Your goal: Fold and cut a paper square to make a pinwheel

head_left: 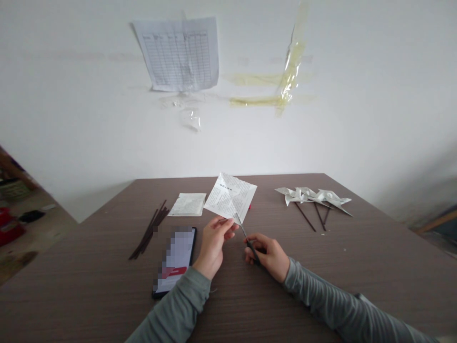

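Pinched by its near edge, a square of printed newspaper [230,194] with diagonal creases is held up by my left hand [213,244]. My right hand [268,255] grips a pair of scissors [253,248] by its dark handles. The blades reach up to the paper's near corner, along a crease, just right of my left fingertips. A bit of something red peeks out behind the paper's right edge; what it is stays hidden.
Left of my hands lie a stack of paper squares [188,204], thin dark sticks [149,231] and a phone [175,261]. Several paper pinwheels [314,196] on dark sticks rest at the right. The table [89,267] meets a white wall with a taped printed sheet [180,55].
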### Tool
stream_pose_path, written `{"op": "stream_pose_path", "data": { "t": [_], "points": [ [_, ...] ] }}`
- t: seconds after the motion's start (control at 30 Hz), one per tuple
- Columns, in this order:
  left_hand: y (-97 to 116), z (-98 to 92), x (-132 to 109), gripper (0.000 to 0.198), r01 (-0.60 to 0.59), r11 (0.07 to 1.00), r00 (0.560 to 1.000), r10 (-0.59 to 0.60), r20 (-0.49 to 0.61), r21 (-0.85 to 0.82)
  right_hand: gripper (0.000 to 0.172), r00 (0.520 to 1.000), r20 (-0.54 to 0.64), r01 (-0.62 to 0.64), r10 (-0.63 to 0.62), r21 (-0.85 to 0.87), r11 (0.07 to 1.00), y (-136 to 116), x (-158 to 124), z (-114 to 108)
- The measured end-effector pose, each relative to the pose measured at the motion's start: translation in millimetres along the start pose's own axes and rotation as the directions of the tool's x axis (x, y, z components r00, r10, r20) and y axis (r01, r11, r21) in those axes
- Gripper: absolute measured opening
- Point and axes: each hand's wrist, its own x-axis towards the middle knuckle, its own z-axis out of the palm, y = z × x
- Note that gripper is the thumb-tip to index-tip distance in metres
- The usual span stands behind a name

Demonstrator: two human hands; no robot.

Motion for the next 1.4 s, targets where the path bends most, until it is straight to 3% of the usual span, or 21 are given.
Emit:
{"op": "stream_pose_path", "data": {
  "t": [0.27, 0.73, 1.4],
  "points": [
    [1, 0.2, -1, 0.045, 0.004, 1.000, 1.000, -0.004, 0.024, 0.010, 0.068, 1.000, 0.003, 0.030, -0.030, -0.007, 1.000, 6, 5, -1],
    [3, 0.9, -3, 0.039, 0.017, 0.999, 0.999, -0.018, 0.036, 0.040, 0.065, 0.999, -0.035, -0.016, 0.016, -0.016, 1.000, -11, 1, 1],
    [2, -0.3, -2, 0.043, 0.021, 0.997, 0.999, -0.023, 0.028, 0.069, 0.064, 0.999, -0.032, -0.007, 0.007, 0.000, 1.000, -8, 1, 0]
  ]
}}
